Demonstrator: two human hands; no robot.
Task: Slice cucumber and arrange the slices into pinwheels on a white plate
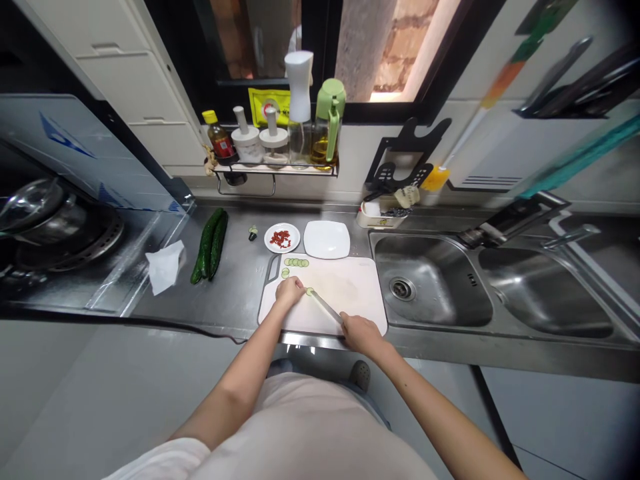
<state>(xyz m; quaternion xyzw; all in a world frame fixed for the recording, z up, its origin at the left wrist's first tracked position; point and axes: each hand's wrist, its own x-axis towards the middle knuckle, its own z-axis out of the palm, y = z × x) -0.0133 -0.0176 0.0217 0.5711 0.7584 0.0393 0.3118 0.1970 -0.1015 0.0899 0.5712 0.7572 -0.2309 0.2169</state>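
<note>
On the white cutting board point(350, 287), my right hand point(361, 333) is wrapped round the handle of a knife point(326, 307). The blade slants up and left across the board, its tip by a small cucumber slice point(309, 291). Just left of that slice, my left hand point(291, 292) has its fingers drawn together; what they may hold is hidden. A row of overlapping cucumber slices point(297, 263) lies near the board's upper left, with a couple more slices point(285, 273) below it.
Behind the board stand a small plate point(269, 244) with chopped red pieces and a white square plate point(327, 240). Whole cucumbers point(209, 247) and a crumpled paper towel point(165, 267) lie left. A double sink point(435, 313) borders the right. A condiment rack point(280, 171) hangs above.
</note>
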